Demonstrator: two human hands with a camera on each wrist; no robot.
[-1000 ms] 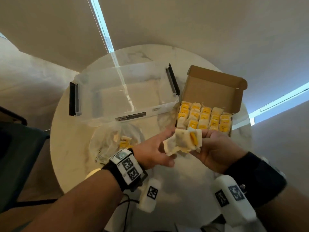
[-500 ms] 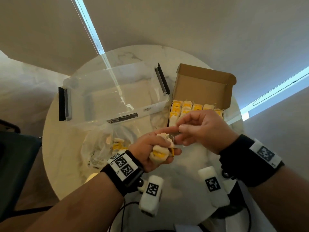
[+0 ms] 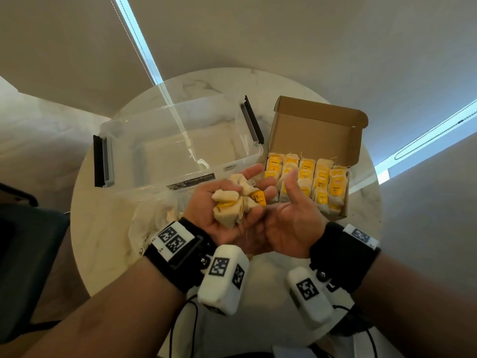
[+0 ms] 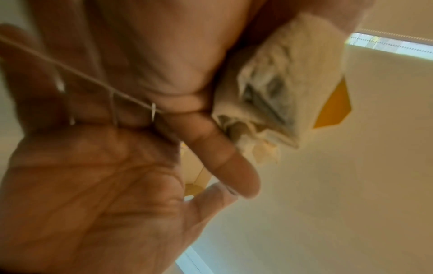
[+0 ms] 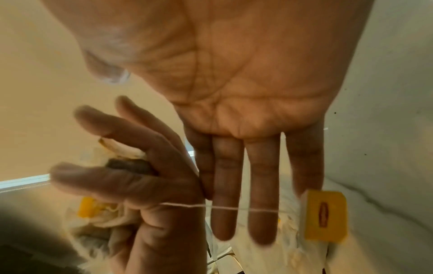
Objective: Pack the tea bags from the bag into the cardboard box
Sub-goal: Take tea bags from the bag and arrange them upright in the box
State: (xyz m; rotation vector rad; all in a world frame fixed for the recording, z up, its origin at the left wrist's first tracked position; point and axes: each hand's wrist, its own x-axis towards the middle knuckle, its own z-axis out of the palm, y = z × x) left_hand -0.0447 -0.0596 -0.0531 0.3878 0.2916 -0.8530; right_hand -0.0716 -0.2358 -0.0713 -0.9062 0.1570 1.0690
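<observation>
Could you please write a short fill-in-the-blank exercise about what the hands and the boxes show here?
1. The clump of tea bags lies in the ____ hand.
2. The right hand is open, palm facing ____.
3. The cardboard box has its lid ____.
4. The tags on the tea bags are ____.

Missing words: left; up; open; yellow

I seem to be in a home: round marble worktop (image 3: 103, 228), drawn roller blinds (image 3: 258, 34), dark chair (image 3: 23, 254).

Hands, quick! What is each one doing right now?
Left hand: palm up, fingers loosely curled round a bunch of tea bags.
Right hand: open, palm up, fingers straight, holding nothing; a tea bag string runs across its fingers.
</observation>
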